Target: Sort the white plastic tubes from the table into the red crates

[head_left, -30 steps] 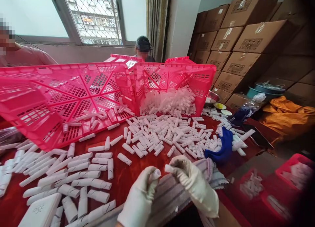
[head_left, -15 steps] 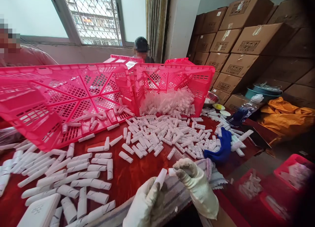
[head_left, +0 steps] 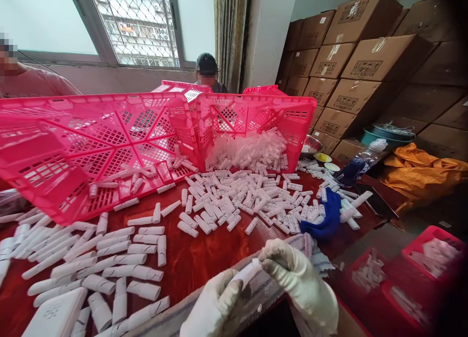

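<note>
In the lower middle, my left hand, in a whitish glove, is closed around a white plastic tube that tilts toward the right. My right hand, gloved too, pinches a short white tube piece at that tube's upper end; the fingers cover most of it. Whether the two pieces are fitted together or only touching I cannot tell. Beneath both hands lies a striped cloth along the table's near edge. Beyond them spreads a heap of short white tube pieces. Longer white tubes lie to the left.
Pink crates lie on their sides across the red table. A white device with a digit display sits front left. A blue cloth and a bottle are at right, with pink bins lower down. Two people sit beyond.
The tube in my left hand has tipped over to the right, and my right hand has brought its short piece against the tube's end. The camera view has shifted slightly.
</note>
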`<state>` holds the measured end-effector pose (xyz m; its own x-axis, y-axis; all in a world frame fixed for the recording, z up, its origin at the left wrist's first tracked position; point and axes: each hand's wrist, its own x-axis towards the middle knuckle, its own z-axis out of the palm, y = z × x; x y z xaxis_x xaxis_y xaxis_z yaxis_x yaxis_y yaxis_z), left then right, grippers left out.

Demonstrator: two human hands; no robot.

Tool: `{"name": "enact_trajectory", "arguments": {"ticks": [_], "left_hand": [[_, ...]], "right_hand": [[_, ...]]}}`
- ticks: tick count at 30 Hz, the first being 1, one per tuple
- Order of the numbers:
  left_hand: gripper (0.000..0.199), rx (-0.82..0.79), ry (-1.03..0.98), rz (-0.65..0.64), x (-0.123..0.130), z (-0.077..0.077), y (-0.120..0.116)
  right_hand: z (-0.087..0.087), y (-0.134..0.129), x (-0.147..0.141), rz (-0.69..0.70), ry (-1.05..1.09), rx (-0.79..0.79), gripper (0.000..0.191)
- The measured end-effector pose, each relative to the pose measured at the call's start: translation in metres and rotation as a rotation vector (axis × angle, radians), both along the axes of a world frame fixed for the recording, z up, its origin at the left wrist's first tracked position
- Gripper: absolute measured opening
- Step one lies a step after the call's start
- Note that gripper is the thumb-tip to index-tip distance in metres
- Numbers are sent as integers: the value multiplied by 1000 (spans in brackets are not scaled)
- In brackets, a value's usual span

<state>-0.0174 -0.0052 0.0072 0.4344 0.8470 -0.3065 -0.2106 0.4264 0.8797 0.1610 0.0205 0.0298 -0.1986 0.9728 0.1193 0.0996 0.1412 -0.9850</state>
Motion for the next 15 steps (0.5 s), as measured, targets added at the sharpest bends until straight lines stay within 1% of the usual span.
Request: {"name": "enact_trajectory", "arguments": {"ticks": [2, 4, 5, 6, 7, 8, 10, 11, 13, 15], "left_hand": [[53, 150, 233, -3, -4, 3, -1], [53, 256, 465, 48, -7, 5, -2], [51, 258, 497, 75, -8, 6, -3], [50, 216, 443, 99, -9, 6, -4], [49, 142, 317, 106, -10, 5, -6], [47, 59, 149, 87, -9, 5, -7], [44, -84, -162, -6, -8, 5, -11], [43, -124, -253, -42, -6, 5, -12], [41, -133, -309, -63, -3, 6, -14], [41, -111, -297, -27, 1, 6, -13]], "right_hand": [[7, 1, 9, 119, -31, -131, 29], [12, 2, 14, 162, -57, -184, 30], [13, 2, 15, 161, -63, -182, 31], [14, 1, 15, 159, -66, -163, 32], [15, 0, 14, 153, -63, -132, 33], [15, 0, 13, 152, -50, -108, 32], [13, 0, 10, 190, 40, -128, 31], [11, 2, 9, 227, 114, -176, 32], [9, 8, 7, 304, 242, -313, 36], [9, 15, 7, 351, 245, -401, 43]]}}
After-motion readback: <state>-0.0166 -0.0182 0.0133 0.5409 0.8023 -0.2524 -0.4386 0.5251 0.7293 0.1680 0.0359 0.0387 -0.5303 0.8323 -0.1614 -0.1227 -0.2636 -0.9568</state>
